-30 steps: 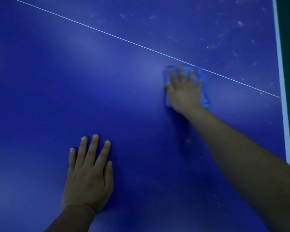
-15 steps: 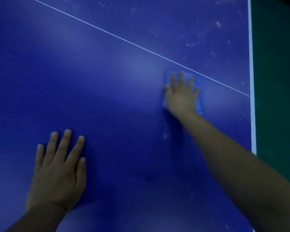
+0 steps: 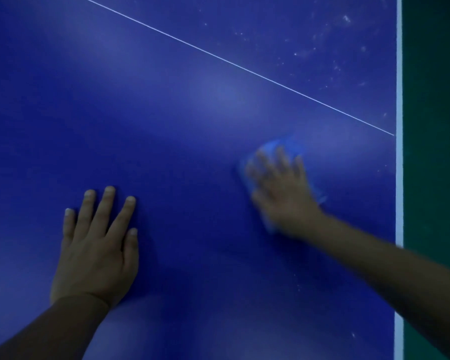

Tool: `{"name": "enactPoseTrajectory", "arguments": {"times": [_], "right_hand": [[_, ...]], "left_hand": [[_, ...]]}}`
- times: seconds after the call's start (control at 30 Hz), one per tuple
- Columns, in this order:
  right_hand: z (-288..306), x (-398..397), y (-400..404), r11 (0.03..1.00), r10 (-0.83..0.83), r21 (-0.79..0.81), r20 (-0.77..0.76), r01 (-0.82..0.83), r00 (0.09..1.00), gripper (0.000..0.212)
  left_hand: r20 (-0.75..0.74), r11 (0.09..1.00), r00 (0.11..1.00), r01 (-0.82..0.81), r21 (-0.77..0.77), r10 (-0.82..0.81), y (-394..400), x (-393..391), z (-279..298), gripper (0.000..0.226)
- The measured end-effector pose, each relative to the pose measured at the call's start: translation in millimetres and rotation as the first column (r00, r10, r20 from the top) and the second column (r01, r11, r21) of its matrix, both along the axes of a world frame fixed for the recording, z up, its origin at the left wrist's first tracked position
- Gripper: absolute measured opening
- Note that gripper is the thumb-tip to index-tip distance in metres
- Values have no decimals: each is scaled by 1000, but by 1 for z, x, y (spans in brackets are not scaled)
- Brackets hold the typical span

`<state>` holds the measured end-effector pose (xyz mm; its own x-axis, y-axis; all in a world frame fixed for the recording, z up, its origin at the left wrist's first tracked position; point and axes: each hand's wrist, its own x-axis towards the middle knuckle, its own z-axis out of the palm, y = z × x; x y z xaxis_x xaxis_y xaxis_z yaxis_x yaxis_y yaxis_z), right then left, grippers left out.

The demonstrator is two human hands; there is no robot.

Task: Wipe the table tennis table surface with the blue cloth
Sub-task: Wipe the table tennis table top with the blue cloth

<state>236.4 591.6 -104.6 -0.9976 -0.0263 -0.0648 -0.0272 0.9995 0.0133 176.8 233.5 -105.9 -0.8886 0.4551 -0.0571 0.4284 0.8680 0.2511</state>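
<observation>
Right hand [image 3: 283,193] flat — pressing blue cloth [image 3: 283,148].

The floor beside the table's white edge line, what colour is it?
Dark green floor, seen in the head view, right of the white edge line.

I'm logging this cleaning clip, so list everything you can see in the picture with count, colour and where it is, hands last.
table tennis table: one, dark blue, fills most of the view
thin line: one, white, runs diagonally from top left to the right edge
edge stripe: one, white, along the table's right side
dust specks: many, whitish, top right beyond the thin line
floor: green, strip at far right
blue cloth: one, lighter blue, blurred, on the table under the right hand
left hand: one, flat on the table at lower left, fingers straight
right hand: one, blurred, pressing on the blue cloth
</observation>
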Motion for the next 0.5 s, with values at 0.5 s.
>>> {"name": "enactPoseTrajectory", "arguments": {"times": [0.5], "right_hand": [[-2,13,-37,903,426,-40,-49,-427,904,53]], "left_hand": [[5,999,1000,-6,39,6,-2,1,-3,60]]}}
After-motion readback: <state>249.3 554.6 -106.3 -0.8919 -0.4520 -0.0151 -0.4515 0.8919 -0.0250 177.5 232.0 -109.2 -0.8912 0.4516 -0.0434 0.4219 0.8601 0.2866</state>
